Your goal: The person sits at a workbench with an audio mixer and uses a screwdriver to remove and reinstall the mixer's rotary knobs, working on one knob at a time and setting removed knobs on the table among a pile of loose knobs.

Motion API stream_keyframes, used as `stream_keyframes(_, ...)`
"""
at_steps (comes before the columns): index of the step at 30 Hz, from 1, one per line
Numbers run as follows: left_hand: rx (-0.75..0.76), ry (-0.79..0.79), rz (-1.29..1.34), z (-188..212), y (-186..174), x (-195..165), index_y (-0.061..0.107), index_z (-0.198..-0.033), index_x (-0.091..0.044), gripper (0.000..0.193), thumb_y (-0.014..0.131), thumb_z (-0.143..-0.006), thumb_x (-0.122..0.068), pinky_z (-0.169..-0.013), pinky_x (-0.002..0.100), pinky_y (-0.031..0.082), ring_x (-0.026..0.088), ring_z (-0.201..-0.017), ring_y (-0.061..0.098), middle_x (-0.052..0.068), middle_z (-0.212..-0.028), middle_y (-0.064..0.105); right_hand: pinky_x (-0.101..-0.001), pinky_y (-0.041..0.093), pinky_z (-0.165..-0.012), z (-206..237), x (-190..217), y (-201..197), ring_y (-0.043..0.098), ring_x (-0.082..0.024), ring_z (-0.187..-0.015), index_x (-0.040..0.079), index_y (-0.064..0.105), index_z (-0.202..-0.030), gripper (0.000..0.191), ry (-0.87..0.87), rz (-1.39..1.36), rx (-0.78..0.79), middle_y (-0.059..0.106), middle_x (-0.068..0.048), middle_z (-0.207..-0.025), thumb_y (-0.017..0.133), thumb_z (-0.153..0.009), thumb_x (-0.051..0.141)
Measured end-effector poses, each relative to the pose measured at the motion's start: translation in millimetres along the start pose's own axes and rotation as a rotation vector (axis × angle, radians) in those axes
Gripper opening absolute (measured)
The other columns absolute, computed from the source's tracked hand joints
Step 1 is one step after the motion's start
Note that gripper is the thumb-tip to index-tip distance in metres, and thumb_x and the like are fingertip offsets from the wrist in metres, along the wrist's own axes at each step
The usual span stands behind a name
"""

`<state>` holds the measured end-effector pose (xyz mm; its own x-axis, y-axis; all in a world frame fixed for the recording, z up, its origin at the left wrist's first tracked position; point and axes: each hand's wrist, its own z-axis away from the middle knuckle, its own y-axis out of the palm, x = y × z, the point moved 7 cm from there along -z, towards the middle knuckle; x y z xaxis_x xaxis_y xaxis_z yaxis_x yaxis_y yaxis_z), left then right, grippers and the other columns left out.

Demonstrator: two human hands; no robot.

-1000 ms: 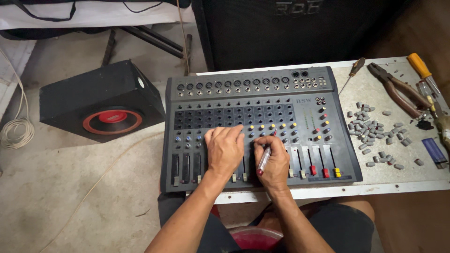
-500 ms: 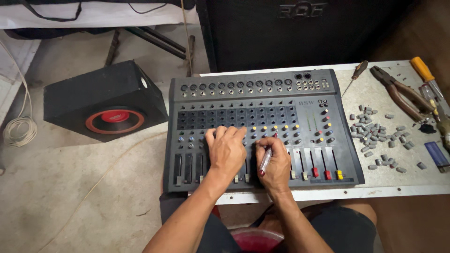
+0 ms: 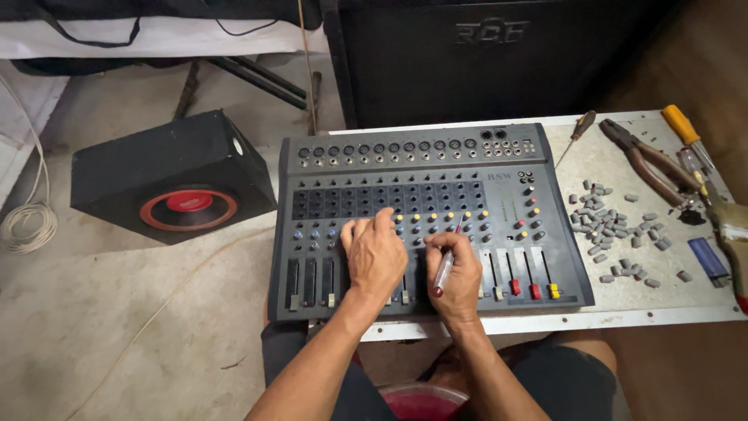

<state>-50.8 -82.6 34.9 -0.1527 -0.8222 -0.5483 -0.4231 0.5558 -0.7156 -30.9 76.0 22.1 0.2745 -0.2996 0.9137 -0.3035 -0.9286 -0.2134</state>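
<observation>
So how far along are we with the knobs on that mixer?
Done: many grey knob caps lie loose on the table, and the upper knob rows look bare. In hand: the right hand holds a slim tool to the mixer, tip among the middle knobs, while the left hand rests flat beside it. Left: coloured knobs and the fader caps remain in place.

My left hand lies flat on the mixer faders. Right hand grips a screwdriver, tip prob. touching a knob. Loose grey caps on table, rt side.
</observation>
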Motion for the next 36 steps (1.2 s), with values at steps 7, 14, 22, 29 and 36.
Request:
stream_keyframes(7, -0.041, 0.069, -0.046, 11, -7, -24, 0.061, -0.12, -0.001, 0.038, 0.066, -0.084, -0.011, -0.11, 0.056, 0.033, 0.035, -0.116, 0.058, 0.016, -0.113, 0.069, -0.0257, 0.057, -0.075, 1, -6, -4, 0.069, -0.01, -0.083, 0.003, 0.061, -0.101, 0.008, 0.005, -0.08, -0.003, 0.077, -0.008, -0.096, 0.067, -0.096, 0.002)
stream_keyframes(14, 0.029, 0.155, 0.05, 24, 0, -57, 0.06, -0.121, 0.0, 0.041, 0.068, -0.083, -0.012, -0.113, 0.059, 0.032, 0.035, -0.122, 0.053, 0.016, -0.124, 0.063, -0.0259, 0.056, -0.073, -1, -4, -24, 0.067, -0.009, -0.081, 0.004, 0.06, -0.102, 0.011, -0.06, 0.008, -0.048, 0.077, -0.008, -0.096, 0.068, -0.096, 0.003)
stream_keyframes(22, 0.049, 0.265, 0.133, 29, 26, -91, 0.061, -0.12, 0.002, 0.042, 0.07, -0.083, -0.016, -0.111, 0.058, 0.032, 0.039, -0.126, 0.051, 0.019, -0.128, 0.061, -0.0253, 0.052, -0.064, -3, -27, -65, 0.062, -0.009, -0.069, 0.005, 0.064, -0.099, 0.009, 0.055, 0.132, -0.1, 0.073, -0.006, -0.082, 0.071, -0.093, 0.005)
stream_keyframes(29, 0.12, 0.356, 0.136, 31, 57, -121, 0.062, -0.124, 0.001, 0.052, 0.075, -0.08, -0.021, -0.111, 0.058, 0.033, 0.04, -0.128, 0.051, 0.019, -0.132, 0.061, -0.0246, 0.05, -0.059, -5, -45, -110, 0.059, -0.007, -0.066, 0.005, 0.064, -0.098, 0.008, 0.066, 0.093, -0.132, 0.075, -0.004, -0.086, 0.067, -0.092, 0.002)
stream_keyframes(36, 0.25, 0.402, 0.154, 35, 79, -162, 0.061, -0.124, 0.001, 0.061, 0.081, -0.075, -0.031, -0.11, 0.06, 0.031, 0.042, -0.126, 0.048, 0.019, -0.13, 0.06, -0.0236, 0.054, -0.068, -5, -59, -182, 0.064, -0.007, -0.075, 0.005, 0.063, -0.099, 0.007, 0.023, 0.138, -0.296, 0.075, -0.003, -0.091, 0.067, -0.094, 0.004)
